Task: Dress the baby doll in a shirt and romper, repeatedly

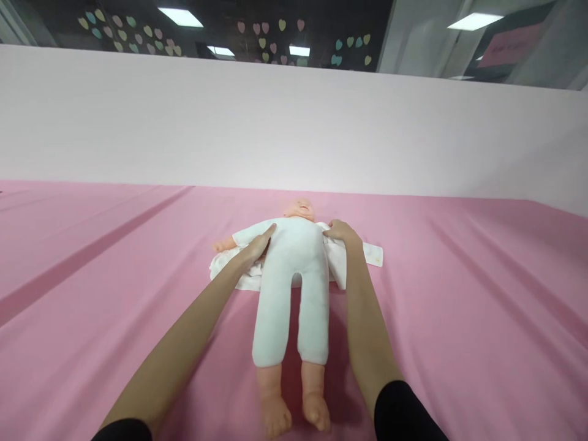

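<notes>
A baby doll [296,254] with a white cloth body lies on its back, feet toward me. My left hand [258,246] grips the doll's side below its outstretched arm, a digit laid along the chest edge; its other fingers are mostly hidden. At the opposite shoulder, my right hand [342,231] is closed on a white baby garment [337,260], with curled fingers. The doll's arm on that side is hidden by cloth and my hand. Part of the garment spreads beneath the doll and bunches on the left; a flat white sleeve-like end [373,254] sticks out right.
Wrinkled pink cloth [114,294] covers the surface under the doll. Behind it stands a low white wall [294,128], with dark glass [220,24] above bearing heart-shaped stickers.
</notes>
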A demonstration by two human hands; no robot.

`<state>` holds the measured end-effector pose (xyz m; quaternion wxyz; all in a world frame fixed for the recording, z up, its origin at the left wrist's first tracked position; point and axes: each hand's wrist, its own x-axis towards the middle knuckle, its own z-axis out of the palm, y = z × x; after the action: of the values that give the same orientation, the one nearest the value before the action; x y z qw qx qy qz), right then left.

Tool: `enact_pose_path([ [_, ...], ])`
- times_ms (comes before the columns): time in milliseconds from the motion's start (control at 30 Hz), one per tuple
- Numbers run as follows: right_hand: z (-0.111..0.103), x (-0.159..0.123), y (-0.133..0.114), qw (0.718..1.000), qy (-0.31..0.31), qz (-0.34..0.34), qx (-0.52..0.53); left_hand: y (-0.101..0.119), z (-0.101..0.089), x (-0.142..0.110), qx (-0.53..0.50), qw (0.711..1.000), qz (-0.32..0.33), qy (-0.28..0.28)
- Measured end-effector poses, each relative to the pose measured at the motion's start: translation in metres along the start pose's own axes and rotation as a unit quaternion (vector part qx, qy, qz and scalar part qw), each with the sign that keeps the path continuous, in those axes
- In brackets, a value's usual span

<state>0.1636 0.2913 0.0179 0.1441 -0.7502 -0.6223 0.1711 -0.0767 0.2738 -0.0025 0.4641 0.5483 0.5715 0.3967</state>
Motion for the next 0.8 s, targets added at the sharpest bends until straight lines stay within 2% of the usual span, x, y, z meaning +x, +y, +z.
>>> enact_pose_path([
  [33,0.002,0.001,0.003,1.0,-0.004,0.004,-0.001,0.002,0.002,0.0,0.008,0.999,-0.023,-0.024],
  [200,0.012,0.004,-0.004,0.999,0.017,0.031,-0.008,-0.003,0.007,0.003,-0.029,0.995,-0.076,-0.056],
  [333,0.014,0.004,-0.008,0.998,0.035,0.051,-0.023,-0.002,0.01,0.001,-0.077,0.994,-0.072,-0.036],
  [433,0.013,0.003,-0.011,0.997,0.043,0.058,-0.032,0.006,0.007,-0.004,-0.088,0.993,-0.07,-0.042],
  [633,0.011,0.002,-0.017,0.996,0.056,0.061,-0.036,0.011,-0.009,0.002,-0.085,0.993,-0.08,-0.03],
  [800,0.006,-0.008,0.0,0.991,0.112,0.061,-0.048,0.018,-0.035,0.009,-0.095,0.993,-0.076,0.009],
])
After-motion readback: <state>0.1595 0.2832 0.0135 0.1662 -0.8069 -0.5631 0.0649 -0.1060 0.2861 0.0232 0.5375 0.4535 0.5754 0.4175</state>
